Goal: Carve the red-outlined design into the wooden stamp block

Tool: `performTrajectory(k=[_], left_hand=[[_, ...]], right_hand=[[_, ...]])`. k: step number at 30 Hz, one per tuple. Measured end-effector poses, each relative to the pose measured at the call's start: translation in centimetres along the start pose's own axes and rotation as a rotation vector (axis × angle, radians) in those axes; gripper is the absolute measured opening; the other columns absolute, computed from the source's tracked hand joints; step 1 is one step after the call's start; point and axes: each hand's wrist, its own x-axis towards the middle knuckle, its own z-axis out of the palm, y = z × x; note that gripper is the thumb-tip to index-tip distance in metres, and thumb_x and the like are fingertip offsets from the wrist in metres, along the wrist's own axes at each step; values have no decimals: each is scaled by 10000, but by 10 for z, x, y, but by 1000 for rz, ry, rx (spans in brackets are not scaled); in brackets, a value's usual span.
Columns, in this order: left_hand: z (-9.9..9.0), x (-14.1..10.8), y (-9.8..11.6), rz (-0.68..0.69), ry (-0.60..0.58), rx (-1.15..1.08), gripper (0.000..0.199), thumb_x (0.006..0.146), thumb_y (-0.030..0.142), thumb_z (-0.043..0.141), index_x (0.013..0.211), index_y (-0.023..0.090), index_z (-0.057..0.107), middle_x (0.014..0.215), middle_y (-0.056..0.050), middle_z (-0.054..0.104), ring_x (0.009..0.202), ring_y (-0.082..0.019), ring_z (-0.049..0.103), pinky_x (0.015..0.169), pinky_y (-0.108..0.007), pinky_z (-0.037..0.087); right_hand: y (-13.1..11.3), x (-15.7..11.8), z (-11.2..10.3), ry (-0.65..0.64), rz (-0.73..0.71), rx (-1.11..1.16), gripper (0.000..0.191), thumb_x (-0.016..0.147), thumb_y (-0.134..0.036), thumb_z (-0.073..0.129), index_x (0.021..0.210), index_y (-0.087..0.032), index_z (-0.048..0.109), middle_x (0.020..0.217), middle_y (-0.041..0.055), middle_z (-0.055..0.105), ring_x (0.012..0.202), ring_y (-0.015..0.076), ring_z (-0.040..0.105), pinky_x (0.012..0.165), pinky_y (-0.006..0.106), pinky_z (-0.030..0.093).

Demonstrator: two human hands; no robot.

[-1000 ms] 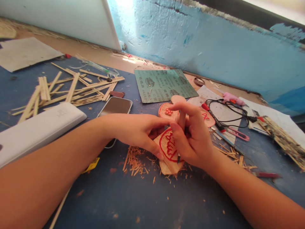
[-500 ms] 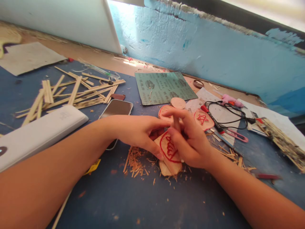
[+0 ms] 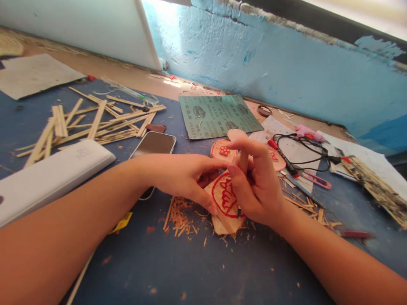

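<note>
Red-ringed wooden slab (image 3: 225,201), dark tool tip (image 3: 239,212) at the ring's right side

Right between the hands, that's where the slab sits, low on the blue desk (image 3: 190,275), its longer axis apparently running away from the person. Left hand (image 3: 190,173) has it: thumb pressed on the left side, the other fingers curled around toward the far edge, partly hidden. And look at the right hand (image 3: 262,186), close in over the slab's right side! Its fingers pinch a slim wooden handle (image 3: 243,162), nearly upright, with the slab just below and to the left of them. Whether the tip bites or merely touches, I can't tell.

Texture everywhere! Curly, thready shavings (image 3: 181,216) heap beside the slab. Beyond the hands, smooth round wood slices (image 3: 218,148) carry red designs, and green-backed sandpaper (image 3: 219,116) lies flat behind them. Over to the left, straight pale sticks (image 3: 101,120) crisscross near a glossy phone (image 3: 154,143); far right, rough, flaky bark (image 3: 375,188).
</note>
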Motion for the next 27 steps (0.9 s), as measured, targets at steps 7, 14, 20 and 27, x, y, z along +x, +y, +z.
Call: performTrajectory(k=[7, 14, 20, 27], left_hand=[[0, 2, -5, 25, -35, -50, 474, 870, 468, 878, 1230, 218, 698, 1212, -45, 769, 1018, -203, 706, 837, -268, 550], [0, 1, -7, 0, -49, -48, 468, 845, 461, 896, 1165, 185, 696, 1100, -54, 773, 963, -224, 713, 746, -283, 531], [0, 3, -4, 13, -56, -93, 467, 825, 411, 916, 1168, 185, 695, 1087, -29, 769, 937, -188, 698, 772, -262, 543], [-1, 2, -2, 44, -25, -69, 478, 800, 358, 937, 1161, 215, 660, 980, 24, 771, 859, -154, 691, 785, -243, 531]], right_hand=[[0, 9, -1, -139, -14, -130, 381, 1075, -136, 482, 1440, -244, 465, 830, -20, 465, 703, 178, 525, 698, 369, 526], [0, 13, -3, -246, 18, -83, 428, 1074, -125, 473, 1484, -239, 432, 832, -28, 477, 686, 161, 509, 691, 342, 539], [-1, 14, -3, -190, -7, -143, 416, 1064, -135, 494, 1466, -234, 460, 845, -20, 500, 678, 155, 511, 691, 338, 551], [-9, 12, -10, -144, -68, -284, 554, 1040, -129, 488, 1575, -179, 349, 883, -5, 534, 686, 165, 537, 719, 363, 562]])
